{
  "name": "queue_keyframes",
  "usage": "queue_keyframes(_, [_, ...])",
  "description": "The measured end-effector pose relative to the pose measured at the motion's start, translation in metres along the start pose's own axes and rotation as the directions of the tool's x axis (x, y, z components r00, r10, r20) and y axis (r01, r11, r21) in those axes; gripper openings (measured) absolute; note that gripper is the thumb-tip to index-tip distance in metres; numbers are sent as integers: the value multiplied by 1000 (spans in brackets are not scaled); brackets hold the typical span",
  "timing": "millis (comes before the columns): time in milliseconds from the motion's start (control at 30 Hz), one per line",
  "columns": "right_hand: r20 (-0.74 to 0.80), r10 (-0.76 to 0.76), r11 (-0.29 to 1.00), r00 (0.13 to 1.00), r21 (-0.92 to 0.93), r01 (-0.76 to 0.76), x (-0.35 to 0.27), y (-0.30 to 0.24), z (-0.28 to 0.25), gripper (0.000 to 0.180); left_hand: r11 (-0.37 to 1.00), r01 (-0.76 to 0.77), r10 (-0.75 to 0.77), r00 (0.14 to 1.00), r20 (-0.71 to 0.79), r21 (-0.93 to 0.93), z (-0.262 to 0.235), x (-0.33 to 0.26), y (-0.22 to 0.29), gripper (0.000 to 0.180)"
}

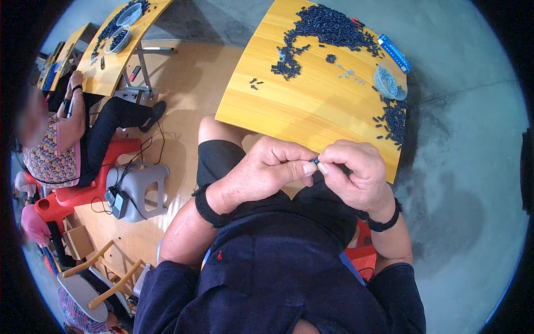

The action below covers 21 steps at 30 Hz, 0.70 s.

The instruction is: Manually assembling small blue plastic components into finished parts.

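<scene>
Above my lap, just off the table's near edge, my left hand (281, 167) and my right hand (351, 170) meet fingertip to fingertip. Between them they pinch a small dark plastic piece (315, 161); the fingers cover most of it. Before me is a yellow wooden table (289, 108). A large heap of small black plastic parts (334, 26) lies at its far side, and a smaller pile of black parts (394, 122) lies along the right edge. A clear plastic tub (386, 82) holds small shiny pieces. A few loose silvery pieces (349, 73) lie mid-table.
A blue box (394, 54) sits at the table's right edge, beside a wall. To the left, a co-worker (61, 133) sits at another table (108, 69) with tubs and black parts. A grey stool (139, 189) holds a black adapter with cables. A wooden-framed chair (105, 278) stands lower left.
</scene>
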State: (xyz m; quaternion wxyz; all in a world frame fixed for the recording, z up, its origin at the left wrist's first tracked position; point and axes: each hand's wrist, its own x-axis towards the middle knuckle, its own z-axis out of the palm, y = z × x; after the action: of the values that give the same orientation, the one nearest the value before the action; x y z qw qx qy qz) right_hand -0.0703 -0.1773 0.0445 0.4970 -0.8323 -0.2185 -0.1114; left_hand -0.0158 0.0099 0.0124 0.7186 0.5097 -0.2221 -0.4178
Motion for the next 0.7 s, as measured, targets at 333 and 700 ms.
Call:
queue_keyframes(333, [-22,-68,996,997,-53,66,2,1,2,16,997,-18,15,999,43,72,-3,2,5,18])
queue_keyframes(700, [-65,-111,992,992,-66,107,1,11,4,23,991,-40,39,999,4,127,-3,6,9,17])
